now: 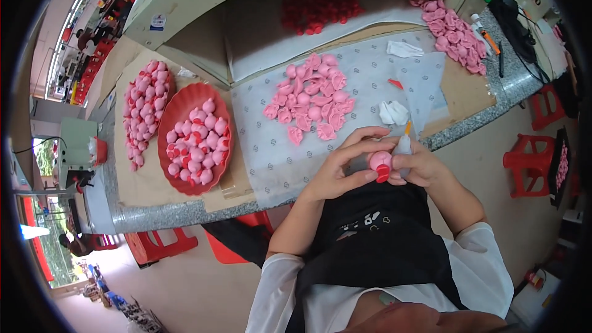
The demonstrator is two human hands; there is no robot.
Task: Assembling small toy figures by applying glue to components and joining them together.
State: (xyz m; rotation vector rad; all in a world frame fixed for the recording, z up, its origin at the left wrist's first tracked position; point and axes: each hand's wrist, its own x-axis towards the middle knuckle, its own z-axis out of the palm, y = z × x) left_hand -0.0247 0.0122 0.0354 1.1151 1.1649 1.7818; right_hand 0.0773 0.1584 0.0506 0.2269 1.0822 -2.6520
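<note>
In front of my black apron both hands are close together. My left hand (345,163) pinches a small round pink piece (380,160) with a red part on its lower side. My right hand (422,163) is closed around a small whitish squeeze bottle (404,145) whose thin orange tip points up and away, and its fingers meet the pink piece too. Ahead on the patterned white paper (259,154) lies a spread of ruffled pink pieces (311,92). Left of it, a red scalloped bowl (165,159) holds pink balls with red parts.
More pink balls (145,105) pile at the far left. Red pieces (320,6) lie beneath the grey shelf (203,3); ruffled pink pieces (453,31) sit at the right. Crumpled white tissue (393,113) is near my right hand. Red stools (531,163) stand beside the granite counter.
</note>
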